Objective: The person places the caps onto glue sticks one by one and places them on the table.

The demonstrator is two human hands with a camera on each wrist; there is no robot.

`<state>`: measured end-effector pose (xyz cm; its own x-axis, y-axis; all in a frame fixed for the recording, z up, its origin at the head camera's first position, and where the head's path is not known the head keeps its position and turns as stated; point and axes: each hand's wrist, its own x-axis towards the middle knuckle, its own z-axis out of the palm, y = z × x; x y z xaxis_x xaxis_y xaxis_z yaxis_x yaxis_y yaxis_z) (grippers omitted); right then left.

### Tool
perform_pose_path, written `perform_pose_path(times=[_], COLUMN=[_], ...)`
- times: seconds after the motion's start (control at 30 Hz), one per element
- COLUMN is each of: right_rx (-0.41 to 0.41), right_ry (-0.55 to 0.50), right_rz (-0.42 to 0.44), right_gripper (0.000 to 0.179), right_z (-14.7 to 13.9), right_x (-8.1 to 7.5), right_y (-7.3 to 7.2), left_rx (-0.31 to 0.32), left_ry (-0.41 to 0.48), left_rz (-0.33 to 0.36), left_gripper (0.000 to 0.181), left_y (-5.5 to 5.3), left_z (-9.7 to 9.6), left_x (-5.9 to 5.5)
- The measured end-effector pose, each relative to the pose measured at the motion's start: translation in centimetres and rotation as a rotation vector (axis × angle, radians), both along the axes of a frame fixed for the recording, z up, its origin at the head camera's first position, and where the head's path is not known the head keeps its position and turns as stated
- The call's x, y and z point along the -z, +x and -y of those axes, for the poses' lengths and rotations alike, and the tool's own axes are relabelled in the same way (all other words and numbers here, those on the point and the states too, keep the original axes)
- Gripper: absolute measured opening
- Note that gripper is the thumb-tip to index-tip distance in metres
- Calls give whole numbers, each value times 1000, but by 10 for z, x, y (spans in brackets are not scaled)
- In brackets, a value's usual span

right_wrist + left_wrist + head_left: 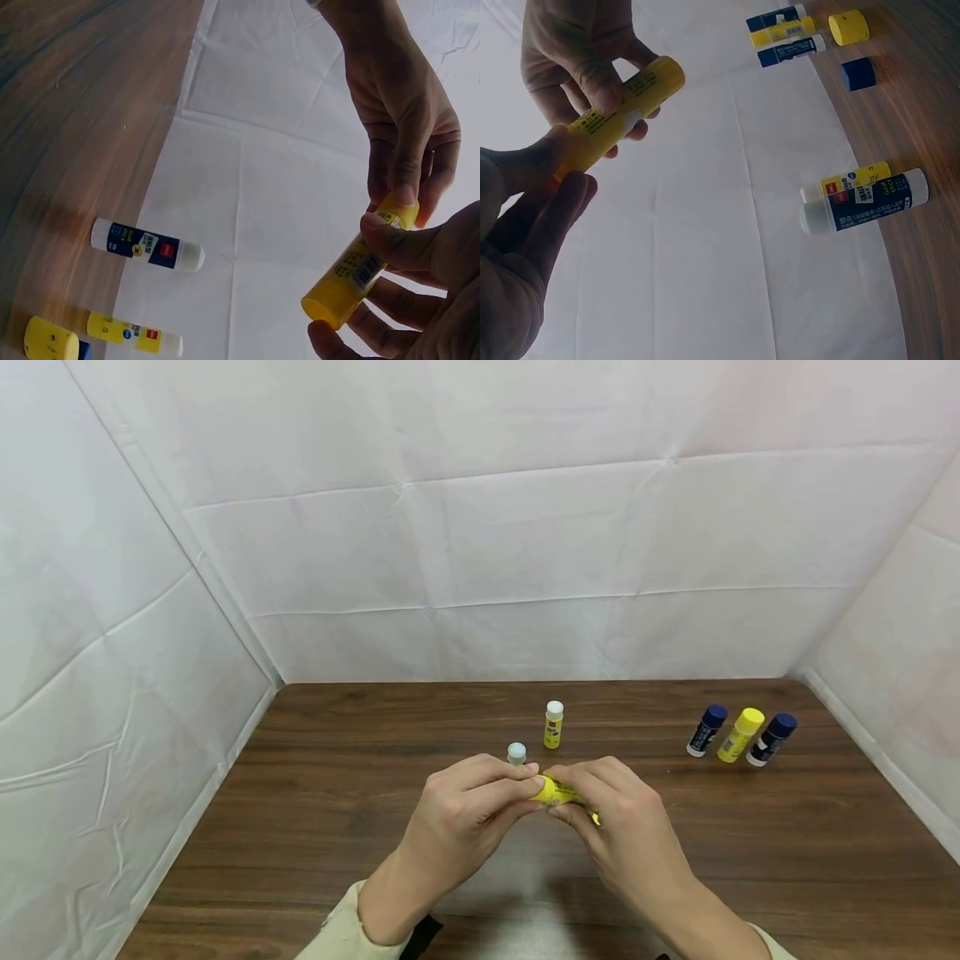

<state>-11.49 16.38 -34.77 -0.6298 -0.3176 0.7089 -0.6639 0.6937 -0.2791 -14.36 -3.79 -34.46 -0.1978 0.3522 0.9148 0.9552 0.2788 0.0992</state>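
Both hands hold one yellow glue stick [557, 792] in the air over the front middle of the table. My left hand [468, 814] pinches its capped end between thumb and fingers. Round the body is my right hand [626, 814], with the thumb near the middle in the right wrist view and the base end [321, 309] sticking out past it. Just beyond the hands stands a dark blue glue stick [874, 201] with a whitish bare top, mostly hidden in the head view. Behind it a yellow glue stick [553, 727] with a white top stands upright.
At the right stand three capped glue sticks in a row: one dark blue [707, 730], one yellow [740, 735] and another dark blue [771, 740]. A loose yellow cap [849, 28] and a loose blue cap [858, 74] lie on the wooden table [337, 827]. White cloth walls [510, 543] enclose it.
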Motion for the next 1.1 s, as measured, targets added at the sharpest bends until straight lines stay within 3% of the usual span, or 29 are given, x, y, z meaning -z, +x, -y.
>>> perform_pose_path(times=[0.47,0.63,0.87,0.97,1.1], right_rx=[1,-5,-98,-129,-130], right_ry=[11,25,-48,-75,-78], right_rz=[21,30,7,-22,-26], right_gripper=[42,40,38,25,32], right_z=[0,1,1,2,1], right_x=[-5,-6,-4,-2,-1], right_y=[-1,-3,-4,-5,-6], left_rx=[21,0,-5,7,10], left_ry=[3,11,12,17,13], left_rz=[7,33,78,98,133], left_gripper=[28,27,27,27,27], left_y=[-1,2,6,7,7], left_z=[3,2,-3,-4,-5], left_x=[0,0,0,-1,-1])
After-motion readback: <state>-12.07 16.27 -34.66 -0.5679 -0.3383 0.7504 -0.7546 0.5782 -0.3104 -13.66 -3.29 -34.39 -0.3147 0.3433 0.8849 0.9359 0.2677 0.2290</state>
